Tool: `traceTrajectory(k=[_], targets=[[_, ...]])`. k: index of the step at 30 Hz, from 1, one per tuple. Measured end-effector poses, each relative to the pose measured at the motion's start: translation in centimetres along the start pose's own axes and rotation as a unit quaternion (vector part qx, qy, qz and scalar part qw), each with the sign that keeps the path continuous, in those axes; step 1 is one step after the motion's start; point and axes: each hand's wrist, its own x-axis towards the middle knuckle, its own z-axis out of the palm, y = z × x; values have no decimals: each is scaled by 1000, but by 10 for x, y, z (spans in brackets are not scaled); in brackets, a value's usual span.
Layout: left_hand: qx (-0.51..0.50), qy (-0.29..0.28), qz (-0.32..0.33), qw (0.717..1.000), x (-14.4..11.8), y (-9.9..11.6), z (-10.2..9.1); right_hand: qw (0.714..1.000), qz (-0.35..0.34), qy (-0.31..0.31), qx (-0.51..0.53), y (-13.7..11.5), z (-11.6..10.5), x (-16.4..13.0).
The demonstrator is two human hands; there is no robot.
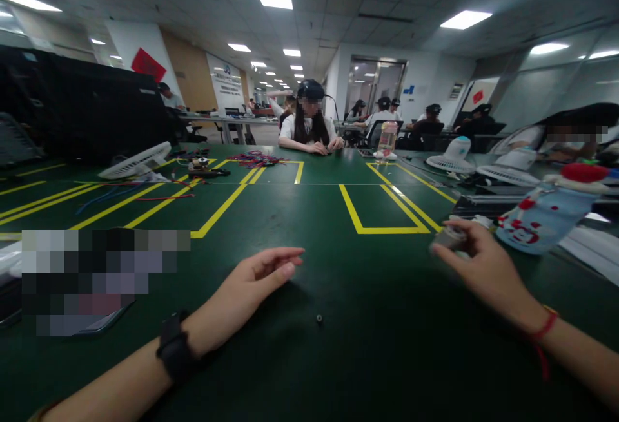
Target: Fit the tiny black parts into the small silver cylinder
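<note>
Inventory: right hand (483, 261) pinches a small grey part (449, 238) over the bench (309, 235); left hand (264, 274) empty, loosely open; I see a black nut (319, 318) lying untouched between them.

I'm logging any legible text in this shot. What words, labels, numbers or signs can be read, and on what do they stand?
None can be read.
White wall board: dark lettering, too small and blurred.
Red sign on the pillar: no legible characters.
Blue sign by the door: too small.
Patterned bottle beside the right hand: red marks only, no words.
Left hand rests on the plain green table.
</note>
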Motion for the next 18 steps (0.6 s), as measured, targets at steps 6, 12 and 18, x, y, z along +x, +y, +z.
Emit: traceTrajectory(k=[6, 12, 18], targets=[[-139, 48, -13, 989, 5, -9, 2, 984, 89, 10, -153, 79, -34, 18], [-128, 55, -17, 990, 4, -6, 7, 954, -227, 61, -188, -11, 3, -20], [-138, 56, 6, 989, 4, -8, 7, 893, -369, -252, 51, -137, 58, -69]])
